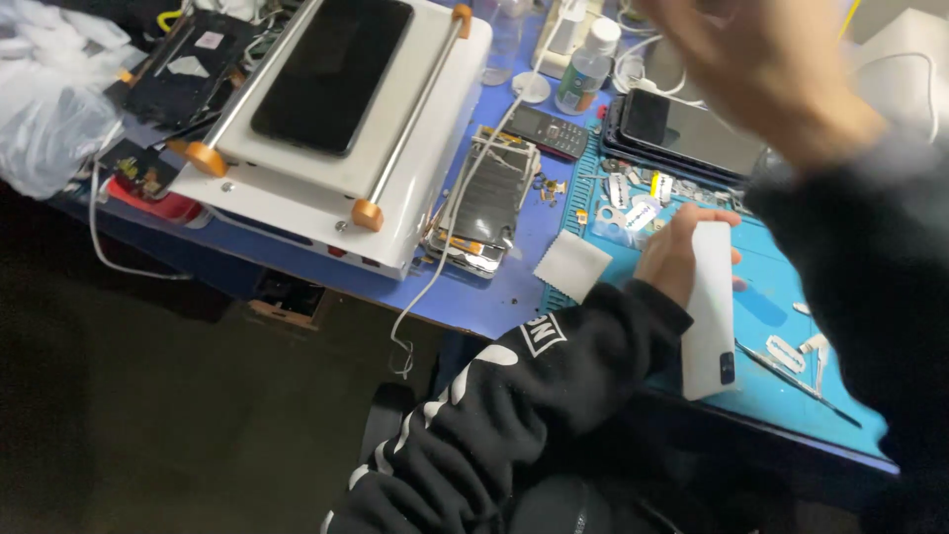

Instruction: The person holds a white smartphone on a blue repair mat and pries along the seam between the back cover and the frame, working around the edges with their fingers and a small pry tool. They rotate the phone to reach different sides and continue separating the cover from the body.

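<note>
Left hand: the left hand was closed around the upper end of a white phone, back side up, over the blue mat.
Right hand: the right hand was raised at 1 o'clock (blurred; how far its fingers were spread I cannot tell).
Around: a white cloth pad lay at 9 o'clock of the phone; tweezers at 4 o'clock.
Worktop: a white heating machine carried a dark phone.
Pose: black sleeve reached in from 7 o'clock.
</note>
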